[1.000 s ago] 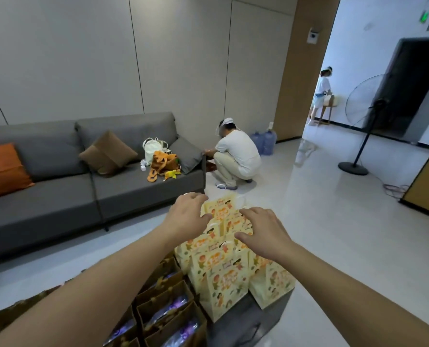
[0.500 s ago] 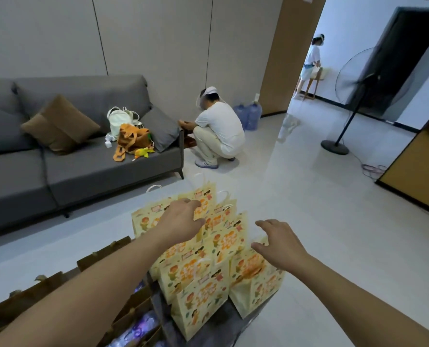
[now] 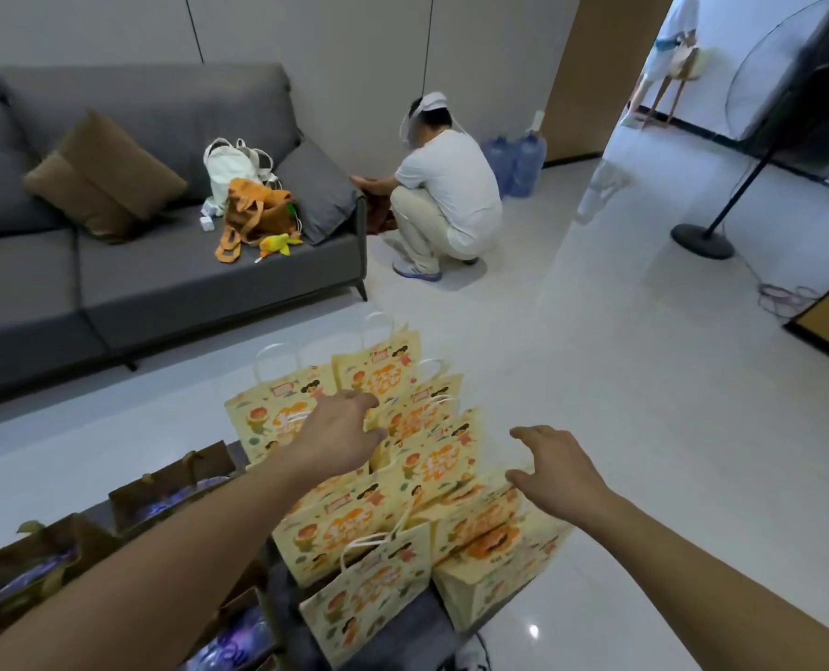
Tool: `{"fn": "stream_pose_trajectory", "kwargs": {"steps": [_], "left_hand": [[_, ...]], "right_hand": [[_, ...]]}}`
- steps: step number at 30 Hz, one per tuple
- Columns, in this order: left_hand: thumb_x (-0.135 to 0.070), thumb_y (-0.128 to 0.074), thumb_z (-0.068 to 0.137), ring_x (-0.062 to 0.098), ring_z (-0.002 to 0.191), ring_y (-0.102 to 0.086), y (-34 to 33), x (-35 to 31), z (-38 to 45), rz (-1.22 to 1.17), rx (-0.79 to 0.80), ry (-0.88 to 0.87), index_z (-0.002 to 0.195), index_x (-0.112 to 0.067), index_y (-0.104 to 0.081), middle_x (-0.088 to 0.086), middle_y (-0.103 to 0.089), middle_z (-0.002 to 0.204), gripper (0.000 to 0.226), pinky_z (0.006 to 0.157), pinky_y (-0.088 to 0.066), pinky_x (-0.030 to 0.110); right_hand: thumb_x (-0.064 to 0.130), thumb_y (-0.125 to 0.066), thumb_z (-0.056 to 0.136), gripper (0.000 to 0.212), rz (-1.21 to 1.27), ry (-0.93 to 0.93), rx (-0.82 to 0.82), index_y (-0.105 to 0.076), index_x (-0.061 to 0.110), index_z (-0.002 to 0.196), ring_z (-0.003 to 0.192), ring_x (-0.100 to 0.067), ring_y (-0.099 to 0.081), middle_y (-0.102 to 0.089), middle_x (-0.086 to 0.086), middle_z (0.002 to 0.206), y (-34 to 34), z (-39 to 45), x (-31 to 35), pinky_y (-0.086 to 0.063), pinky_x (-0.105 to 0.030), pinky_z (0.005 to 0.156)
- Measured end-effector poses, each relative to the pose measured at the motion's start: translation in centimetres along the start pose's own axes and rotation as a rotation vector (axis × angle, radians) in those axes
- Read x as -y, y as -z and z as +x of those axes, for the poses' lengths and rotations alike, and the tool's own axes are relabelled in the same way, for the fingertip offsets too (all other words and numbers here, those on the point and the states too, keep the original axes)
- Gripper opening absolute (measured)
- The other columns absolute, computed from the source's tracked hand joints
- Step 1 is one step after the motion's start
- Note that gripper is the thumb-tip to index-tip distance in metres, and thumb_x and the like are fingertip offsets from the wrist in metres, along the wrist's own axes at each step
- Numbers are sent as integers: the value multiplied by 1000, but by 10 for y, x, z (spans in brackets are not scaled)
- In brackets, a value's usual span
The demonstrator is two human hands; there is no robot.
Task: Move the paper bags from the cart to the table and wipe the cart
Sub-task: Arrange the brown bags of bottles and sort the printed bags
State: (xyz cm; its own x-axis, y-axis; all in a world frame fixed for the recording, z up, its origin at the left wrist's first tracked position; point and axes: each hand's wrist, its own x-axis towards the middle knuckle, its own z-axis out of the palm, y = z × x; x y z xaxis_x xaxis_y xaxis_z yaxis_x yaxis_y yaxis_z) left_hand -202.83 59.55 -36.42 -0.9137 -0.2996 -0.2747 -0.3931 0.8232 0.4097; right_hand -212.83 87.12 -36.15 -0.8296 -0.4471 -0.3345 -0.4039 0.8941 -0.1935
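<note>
Several yellow paper bags (image 3: 378,520) with orange cartoon prints and white handles stand packed together on the dark cart (image 3: 402,636) in front of me. My left hand (image 3: 339,433) reaches over the far bags, fingers loosely curled among their tops; whether it grips a handle is hidden. My right hand (image 3: 557,469) hovers open just right of the bags, fingers spread, holding nothing. Brown paper bags (image 3: 170,481) with purple contents fill the cart's left side.
A grey sofa (image 3: 136,273) with cushions and bags lies ahead on the left. A person in white (image 3: 444,191) crouches at its right end beside water bottles (image 3: 519,162). A standing fan (image 3: 741,152) and floor cables are at the right. Pale tiled floor surrounds the cart.
My view has dipped lower and nearer to the bags. My right hand lifted off the bags and moved out to their right side. My left hand stays over the far bags.
</note>
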Motion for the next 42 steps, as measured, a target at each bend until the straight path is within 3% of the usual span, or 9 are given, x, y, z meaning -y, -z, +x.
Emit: {"fn": "stream_pose_trajectory", "kwargs": {"steps": [10,15,17,20,22,25,30,38,42], "left_hand": [[-41,-55,101,24,140,-40,-29,-40,43,-7,41,263,148,-20,-47,4,-45,152,52,111,-36,38],[-40,-55,101,25,138,-41,-48,-53,52,-23,24,390,147,-22,-47,3,-47,150,51,108,-38,37],[-40,-57,100,25,135,-44,-56,-54,52,-25,17,417,145,-21,-51,3,-49,148,49,107,-40,37],[-38,-56,100,25,135,-43,-69,-55,53,-24,-7,452,142,-21,-54,3,-52,145,45,108,-38,36],[-36,-57,100,25,134,-44,-76,-57,56,-43,-30,479,141,-18,-55,5,-54,143,44,107,-37,35],[-33,-58,100,25,135,-45,-87,-59,56,-86,-58,511,139,-17,-57,5,-54,144,42,107,-37,34],[-34,-59,98,25,131,-46,-103,-61,56,-109,-39,559,137,-19,-59,5,-57,139,41,108,-39,36],[-35,-60,98,24,133,-45,-106,-65,53,-127,-38,584,139,-22,-57,4,-56,141,43,108,-39,36],[-34,-60,99,23,132,-45,-103,-65,56,-130,-39,584,140,-20,-56,3,-56,141,44,109,-36,34]], "right_hand": [[43,-64,95,64,76,211,180,-41,22,151,137,-27,-41,-48,-5,148,1,137,-29,-41,-38,108],[29,-66,94,62,129,338,302,-42,21,151,128,-27,-54,-53,-7,144,-20,181,-20,-46,-37,101],[25,-65,94,57,59,417,296,-46,21,147,124,-28,-54,-58,-8,136,-32,192,-17,-49,-38,96],[16,-57,96,31,-104,512,279,-60,24,126,110,-28,-56,-61,-2,102,-48,212,-16,-43,-38,86],[13,-51,98,16,-100,484,316,-63,24,101,96,-26,-58,-56,5,84,-56,227,-16,-41,-36,76],[13,-52,100,19,34,438,365,-64,20,86,81,-26,-60,-61,-2,85,-61,244,-12,-51,-39,71],[13,-55,101,16,72,403,394,-66,15,92,73,-26,-66,-62,-5,85,-67,259,-12,-60,-47,73],[15,-55,101,16,125,401,379,-70,18,100,69,-26,-68,-65,-4,88,-75,258,-16,-61,-46,66],[23,-59,100,16,195,417,396,-70,20,89,61,-26,-69,-66,-3,81,-65,256,-14,-61,-46,65]]}}
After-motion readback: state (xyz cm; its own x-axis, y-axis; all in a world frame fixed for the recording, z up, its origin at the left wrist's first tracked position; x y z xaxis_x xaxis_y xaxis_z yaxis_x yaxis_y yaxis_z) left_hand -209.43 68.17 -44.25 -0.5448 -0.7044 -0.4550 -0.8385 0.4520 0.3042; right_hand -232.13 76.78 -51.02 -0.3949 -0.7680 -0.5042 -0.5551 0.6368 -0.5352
